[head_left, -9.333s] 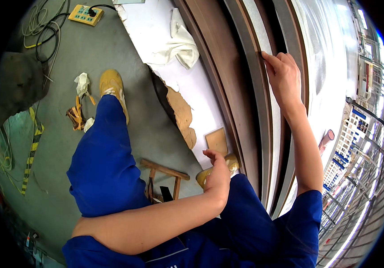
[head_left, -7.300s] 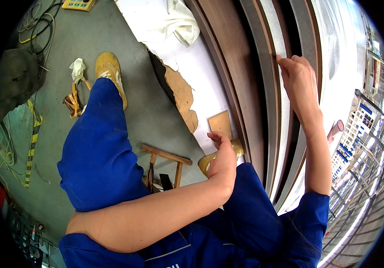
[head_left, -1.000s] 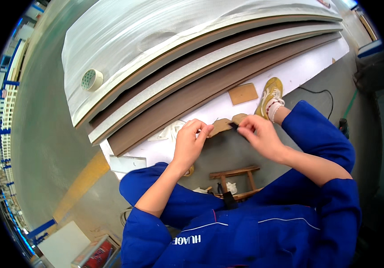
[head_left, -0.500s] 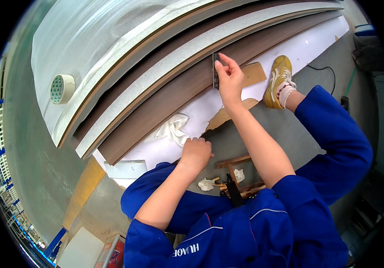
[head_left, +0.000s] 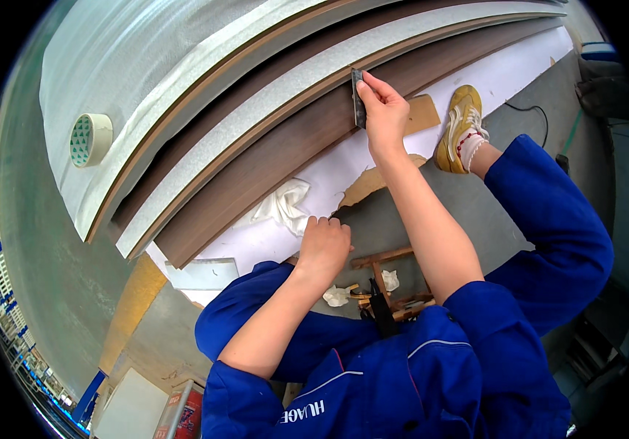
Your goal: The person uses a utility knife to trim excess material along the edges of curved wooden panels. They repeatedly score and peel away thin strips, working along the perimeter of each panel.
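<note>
My right hand (head_left: 385, 106), fingers pinched on a small dark flat pad (head_left: 358, 101), holds it upright at the brown edge of a white-topped board (head_left: 270, 99), above a dark brown board (head_left: 278, 148). My left hand (head_left: 324, 245) is curled lower down, beside a crumpled white cloth (head_left: 281, 206); whatever its fingers hold, if anything, is hidden. A small tan panel (head_left: 421, 111) lies right of my right hand, and a torn piece of cardboard (head_left: 366, 186) shows below it on the white sheet (head_left: 475, 80).
A tape roll (head_left: 102, 139) sits on pale wrapping at left. Below are a wooden stand (head_left: 384, 256) with paper scraps, a metallic plate (head_left: 201, 274) and my shoe (head_left: 453, 128) on the right. A cable (head_left: 534, 110), a pale panel (head_left: 128, 406) and a red container (head_left: 186, 413) lie farther out.
From both hands together near the torn cardboard, my right hand has risen with the dark pad to the board edge, then slightly higher. My left hand has dropped lower.
</note>
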`<state>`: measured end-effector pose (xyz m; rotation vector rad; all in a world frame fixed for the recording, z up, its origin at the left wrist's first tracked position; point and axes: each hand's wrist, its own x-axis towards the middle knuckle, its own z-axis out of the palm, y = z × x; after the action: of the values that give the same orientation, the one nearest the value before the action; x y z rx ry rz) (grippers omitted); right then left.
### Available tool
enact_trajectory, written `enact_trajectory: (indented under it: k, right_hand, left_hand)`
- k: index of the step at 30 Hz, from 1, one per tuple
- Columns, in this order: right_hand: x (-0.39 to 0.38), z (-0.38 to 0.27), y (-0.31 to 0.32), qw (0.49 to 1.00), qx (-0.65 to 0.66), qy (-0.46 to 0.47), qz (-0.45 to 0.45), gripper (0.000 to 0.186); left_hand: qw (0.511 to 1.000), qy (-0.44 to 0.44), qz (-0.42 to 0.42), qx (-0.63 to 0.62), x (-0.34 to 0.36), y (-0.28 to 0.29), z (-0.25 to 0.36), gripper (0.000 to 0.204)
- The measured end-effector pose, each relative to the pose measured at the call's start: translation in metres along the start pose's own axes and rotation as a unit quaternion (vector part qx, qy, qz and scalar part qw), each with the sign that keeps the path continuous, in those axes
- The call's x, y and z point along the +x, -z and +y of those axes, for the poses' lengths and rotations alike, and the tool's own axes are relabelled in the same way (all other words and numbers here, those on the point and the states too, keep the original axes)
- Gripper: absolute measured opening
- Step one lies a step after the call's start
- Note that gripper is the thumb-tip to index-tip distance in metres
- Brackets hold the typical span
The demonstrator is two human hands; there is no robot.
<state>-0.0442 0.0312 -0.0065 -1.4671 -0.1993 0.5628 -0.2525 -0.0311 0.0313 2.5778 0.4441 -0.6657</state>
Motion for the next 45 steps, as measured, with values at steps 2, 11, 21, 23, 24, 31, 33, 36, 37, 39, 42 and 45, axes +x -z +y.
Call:
enact_trajectory:
  k: [2, 11, 21, 23, 24, 31, 33, 36, 37, 39, 42, 45]
  right_hand:
    - [-0.002, -0.002, -0.003, 1.0, -0.002, -0.004, 0.009, 0.028]
    - [-0.007, -0.006, -0.014, 0.999, -0.014, -0.003, 0.034, 0.025]
    - [-0.007, -0.004, -0.017, 0.999, -0.017, -0.011, 0.037, 0.026]
    - [-0.01, -0.005, -0.018, 0.999, -0.024, -0.01, 0.034, 0.027]
    - [-0.011, -0.005, -0.019, 0.999, -0.025, -0.014, 0.033, 0.027]
    - [-0.016, -0.004, -0.023, 0.999, -0.037, -0.009, 0.032, 0.027]
    - [-0.022, -0.002, -0.028, 0.999, -0.032, -0.016, 0.035, 0.027]
    - [-0.027, 0.0, -0.032, 0.999, -0.027, -0.016, 0.036, 0.027]
    - [-0.028, 0.001, -0.032, 0.999, -0.031, -0.013, 0.036, 0.027]
    - [-0.032, 0.001, -0.035, 0.999, -0.033, -0.013, 0.034, 0.027]
    - [-0.042, 0.001, -0.042, 0.999, -0.03, -0.024, 0.035, 0.027]
    - [-0.048, -0.002, -0.046, 0.998, -0.034, -0.033, 0.037, 0.027]
  left_hand:
    - [1.0, 0.0, -0.001, -0.001, -0.001, -0.001, 0.0, 0.033]
    - [1.0, -0.008, 0.009, 0.001, -0.007, -0.005, 0.002, 0.033]
    - [0.999, -0.019, 0.04, -0.001, -0.014, -0.007, 0.002, 0.031]
    - [0.999, -0.017, 0.042, -0.006, -0.014, -0.01, 0.001, 0.031]
    - [0.999, -0.016, 0.043, -0.008, -0.014, -0.01, 0.001, 0.031]
    - [0.999, -0.016, 0.048, 0.003, -0.02, -0.009, 0.001, 0.032]
    - [0.999, -0.018, 0.05, 0.01, -0.02, -0.01, 0.002, 0.032]
    - [0.998, -0.022, 0.061, 0.017, -0.021, -0.01, 0.002, 0.032]
    - [0.998, -0.022, 0.059, 0.017, -0.021, -0.01, 0.002, 0.032]
    - [0.998, -0.02, 0.055, 0.017, -0.021, -0.009, 0.002, 0.031]
    - [0.997, -0.025, 0.061, 0.033, -0.022, -0.009, 0.001, 0.031]
    - [0.997, -0.027, 0.069, 0.033, -0.023, -0.01, 0.001, 0.031]
